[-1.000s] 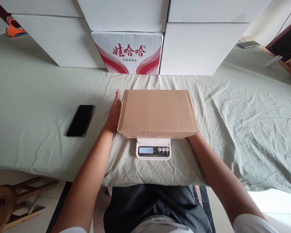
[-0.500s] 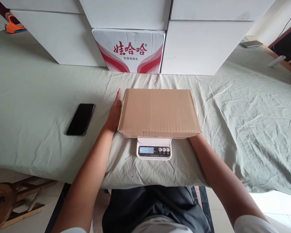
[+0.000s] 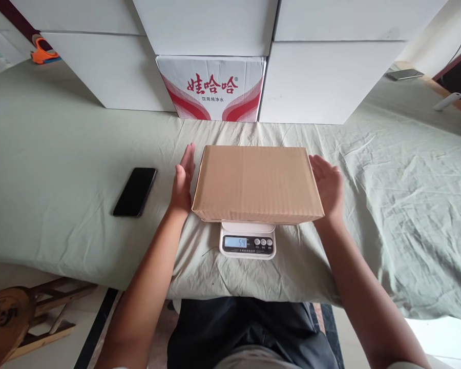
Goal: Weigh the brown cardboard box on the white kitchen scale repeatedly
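On the scale (image 3: 248, 241), the cardboard box (image 3: 255, 182) appears light and rigid; open left hand (image 3: 183, 177) and right hand (image 3: 328, 187) flank its ends, the natural grip points.

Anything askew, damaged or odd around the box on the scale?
Nothing stands out. The cardboard box sits closed, undented and level on the scale, overhanging it on both sides; the display is lit. The left hand and right hand flank it, open. The phone lies flat on the wrinkled sheet.

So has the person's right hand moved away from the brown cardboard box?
Yes. The right hand has come out rightward from the brown cardboard box, which sits on the white kitchen scale; its open palm now shows beside the box's right edge.
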Available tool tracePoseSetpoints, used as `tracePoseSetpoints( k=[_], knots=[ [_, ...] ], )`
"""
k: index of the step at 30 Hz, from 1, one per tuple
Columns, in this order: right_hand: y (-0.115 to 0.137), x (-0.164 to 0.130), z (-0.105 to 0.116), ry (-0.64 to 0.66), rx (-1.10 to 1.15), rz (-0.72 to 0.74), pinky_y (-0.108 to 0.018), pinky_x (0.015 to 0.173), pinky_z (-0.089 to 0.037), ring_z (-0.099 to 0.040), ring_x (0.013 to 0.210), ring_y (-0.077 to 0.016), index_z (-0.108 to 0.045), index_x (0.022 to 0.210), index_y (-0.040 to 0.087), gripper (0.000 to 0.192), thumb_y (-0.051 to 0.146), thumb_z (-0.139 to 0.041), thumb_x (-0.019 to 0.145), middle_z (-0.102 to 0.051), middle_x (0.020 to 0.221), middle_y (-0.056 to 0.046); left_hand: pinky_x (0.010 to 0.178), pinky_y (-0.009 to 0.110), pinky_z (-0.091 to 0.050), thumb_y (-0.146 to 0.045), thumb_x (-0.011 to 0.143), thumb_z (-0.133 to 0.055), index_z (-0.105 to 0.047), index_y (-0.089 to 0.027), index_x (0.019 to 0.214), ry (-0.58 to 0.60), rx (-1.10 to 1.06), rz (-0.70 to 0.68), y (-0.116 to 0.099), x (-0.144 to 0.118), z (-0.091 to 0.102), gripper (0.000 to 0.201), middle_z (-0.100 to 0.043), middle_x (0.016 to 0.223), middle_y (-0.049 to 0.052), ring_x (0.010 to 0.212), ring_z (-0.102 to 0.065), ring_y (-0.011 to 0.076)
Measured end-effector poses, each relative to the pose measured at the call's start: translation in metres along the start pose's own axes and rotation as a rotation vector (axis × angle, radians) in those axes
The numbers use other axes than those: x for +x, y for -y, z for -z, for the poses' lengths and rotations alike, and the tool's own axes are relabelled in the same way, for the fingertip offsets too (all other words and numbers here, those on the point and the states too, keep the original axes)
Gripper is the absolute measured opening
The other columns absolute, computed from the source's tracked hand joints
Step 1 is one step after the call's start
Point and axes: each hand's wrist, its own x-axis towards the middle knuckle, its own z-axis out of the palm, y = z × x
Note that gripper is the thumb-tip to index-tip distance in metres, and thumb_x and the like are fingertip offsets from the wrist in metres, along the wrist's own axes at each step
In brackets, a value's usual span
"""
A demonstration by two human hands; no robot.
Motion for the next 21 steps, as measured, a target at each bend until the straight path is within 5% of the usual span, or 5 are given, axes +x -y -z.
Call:
tracePoseSetpoints(
  k=[3,6,11,15,21],
  knots=[
    [0.021,-0.031,0.009,0.013,-0.071,0.043,-0.058,0.144,-0.022,-0.047,0.164,-0.0246,-0.075,0.131,0.04,0.047,0.062,-0.044,0.104,-0.066,0.161,0.004,0.145,0.048,-0.017,-0.08,0.103,-0.035,-0.059,-0.042,0.157,-0.016,0.051,-0.091,-0.023,-0.036,-0.014,0.07,-0.047,0.176,-0.006,0.174,-0.023,0.0265],
    [0.026,-0.076,0.011,0.041,-0.119,0.069,-0.056,0.146,-0.016,-0.034,0.171,-0.0215,-0.068,0.144,0.044,0.051,0.059,-0.034,0.108,-0.054,0.171,0.01,0.143,0.047,-0.023,-0.074,0.107,-0.03,-0.058,-0.042,0.157,-0.157,0.131,-0.181,-0.038,-0.077,-0.034,0.066,-0.05,0.174,-0.006,0.172,-0.029,0.0264],
    [0.011,-0.12,-0.007,0.232,-0.035,0.011,-0.059,0.142,-0.03,-0.036,0.17,-0.0283,-0.061,0.153,0.038,0.062,0.066,-0.031,0.106,-0.058,0.168,0.002,0.141,0.046,-0.03,-0.075,0.106,-0.028,-0.048,-0.044,0.164,-0.141,0.043,-0.119,-0.039,-0.112,-0.059,0.07,-0.044,0.178,-0.005,0.171,-0.032,0.0277],
    [0.02,-0.1,-0.031,0.255,-0.051,0.06,-0.054,0.141,-0.035,-0.039,0.168,-0.0289,-0.066,0.145,0.036,0.061,0.067,-0.033,0.105,-0.067,0.157,-0.002,0.142,0.045,-0.029,-0.075,0.106,-0.028,-0.047,-0.046,0.164,-0.102,0.012,-0.157,-0.05,-0.089,-0.059,0.068,-0.042,0.179,-0.008,0.173,-0.027,0.0266],
    [0.011,-0.002,-0.064,0.23,-0.026,0.205,-0.049,0.142,-0.034,-0.054,0.156,-0.0281,-0.071,0.124,0.038,0.049,0.071,-0.045,0.098,-0.073,0.144,0.001,0.142,0.039,-0.026,-0.084,0.098,-0.043,-0.047,-0.047,0.164,-0.005,-0.022,-0.259,-0.042,0.016,-0.056,0.076,-0.04,0.179,-0.011,0.175,-0.021,0.0251]
  ],
)
